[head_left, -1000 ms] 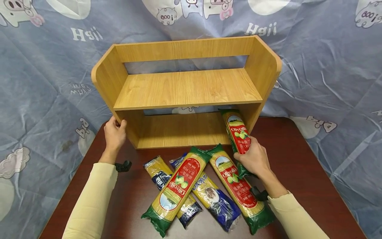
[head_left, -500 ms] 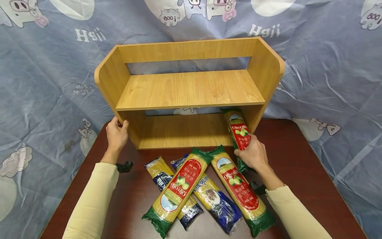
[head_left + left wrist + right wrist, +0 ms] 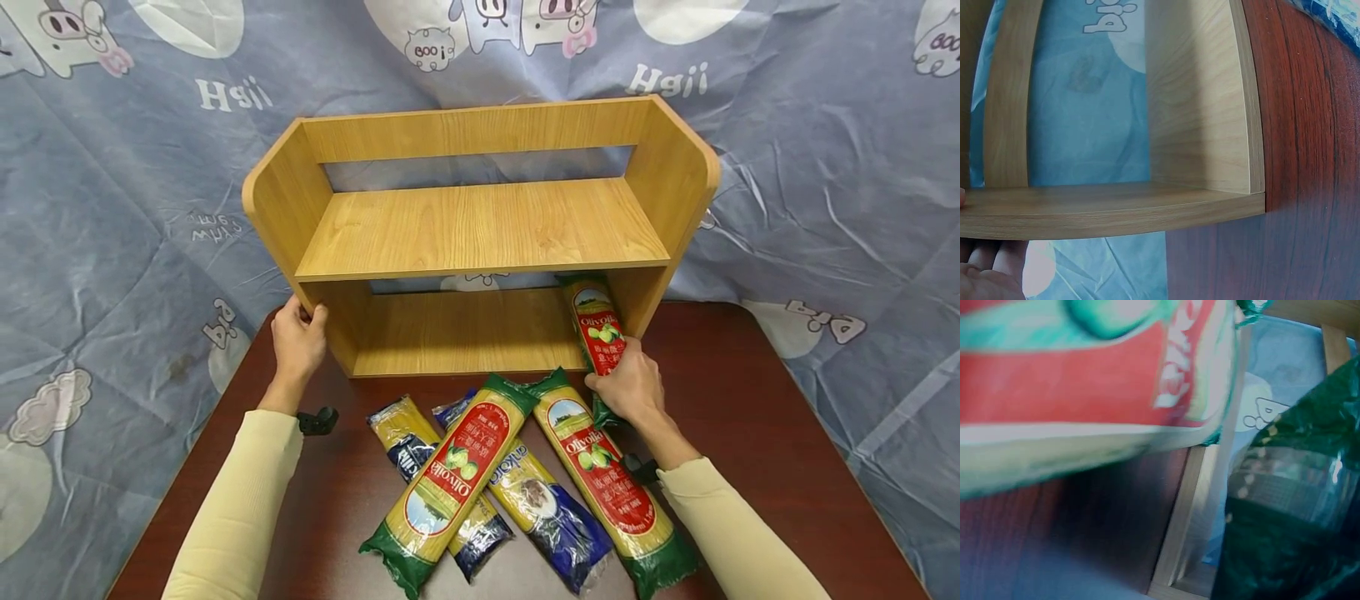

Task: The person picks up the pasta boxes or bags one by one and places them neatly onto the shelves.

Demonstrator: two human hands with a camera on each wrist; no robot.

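My left hand (image 3: 300, 340) grips the front edge of the left side panel of a wooden shelf (image 3: 480, 229); in the left wrist view its fingers (image 3: 1007, 259) lie on the panel's outer face. My right hand (image 3: 628, 383) holds the near end of a red, yellow and green spaghetti packet (image 3: 597, 321). That packet lies partly inside the lower compartment, by the right side panel, its far end under the upper board. In the right wrist view the packet's green end (image 3: 1291, 550) fills the right side. The right fingertips are hidden.
On the dark red table (image 3: 738, 400) lie two more Olivoila spaghetti packets, one slanting left (image 3: 453, 483) and one (image 3: 603, 475) near my right forearm. Blue and yellow pasta packets (image 3: 551, 517) (image 3: 408, 437) lie partly beneath the left one. A printed blue cloth (image 3: 810, 167) hangs behind.
My right hand has pushed the spaghetti packet farther into the lower compartment. My left hand keeps its hold on the side panel. The head view has shifted slightly.
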